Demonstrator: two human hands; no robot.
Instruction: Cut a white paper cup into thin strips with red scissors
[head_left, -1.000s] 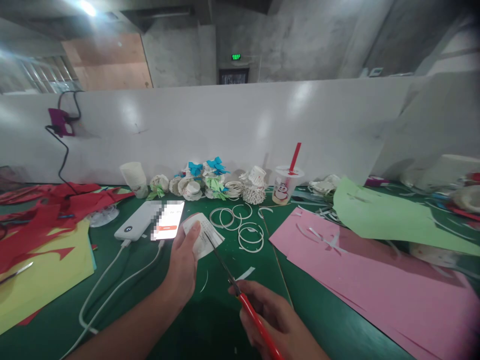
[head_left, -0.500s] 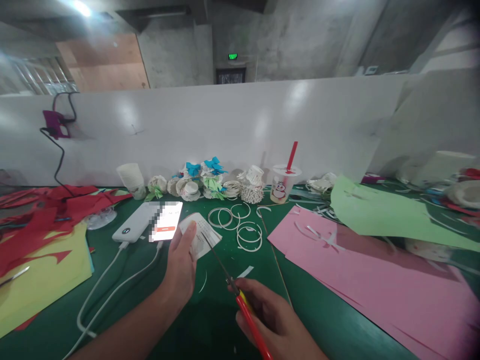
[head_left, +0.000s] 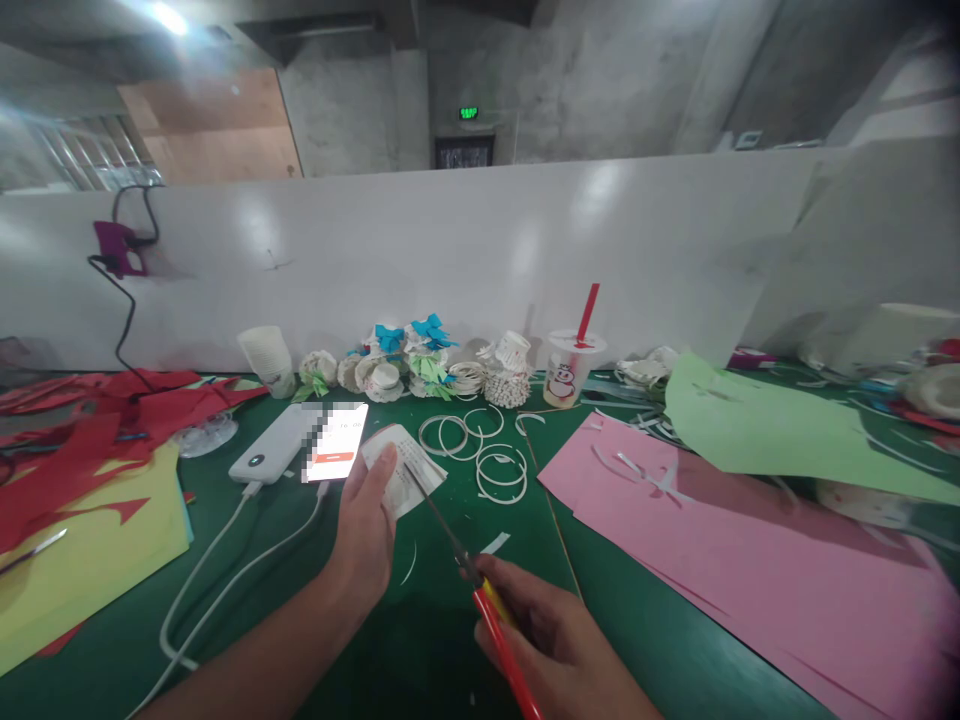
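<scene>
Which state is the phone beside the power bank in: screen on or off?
On. The phone lies flat on the green table next to the power bank, and its screen glows white with an orange bar.

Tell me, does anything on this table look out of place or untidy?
Mostly craft litter. Thin white paper strips lie loose on the green table beside the left hand, which holds a flattened paper cup that the red scissors in the right hand cut. Nothing looks spilled.
</scene>
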